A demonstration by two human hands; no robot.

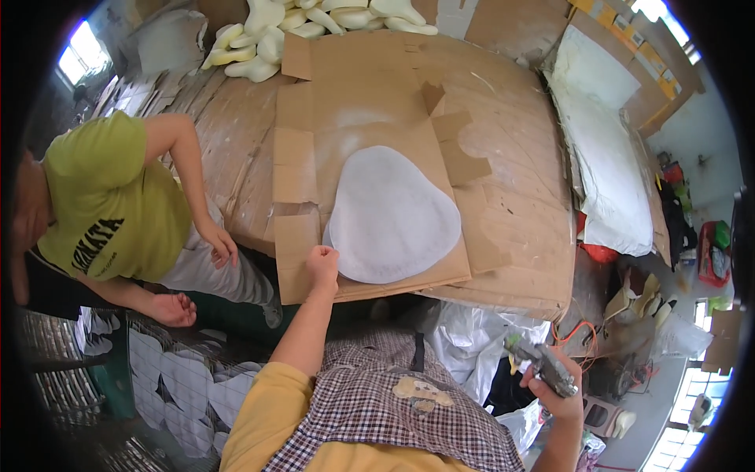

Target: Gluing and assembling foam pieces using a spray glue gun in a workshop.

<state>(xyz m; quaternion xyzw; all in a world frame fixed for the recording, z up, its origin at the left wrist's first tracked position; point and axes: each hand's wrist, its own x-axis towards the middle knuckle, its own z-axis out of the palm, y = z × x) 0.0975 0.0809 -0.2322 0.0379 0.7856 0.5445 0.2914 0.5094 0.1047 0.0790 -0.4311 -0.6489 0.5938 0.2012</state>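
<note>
A grey-white, rounded three-cornered pad lies flat on an unfolded brown cardboard box. At its lower left edge my left hand is closed, thumb and fingertips pinching the rim. My right hand is wrapped round a metal spray gun, held low at the right beside the table. The gun's front end points up and to the left, away from the pad. My palm hides part of its handle.
Cream foam pieces are heaped behind the cardboard. A co-worker in a green shirt stands at the left. Below, a wire rack holds similar pads. A white-covered stack stands right; an orange hose hangs near the gun.
</note>
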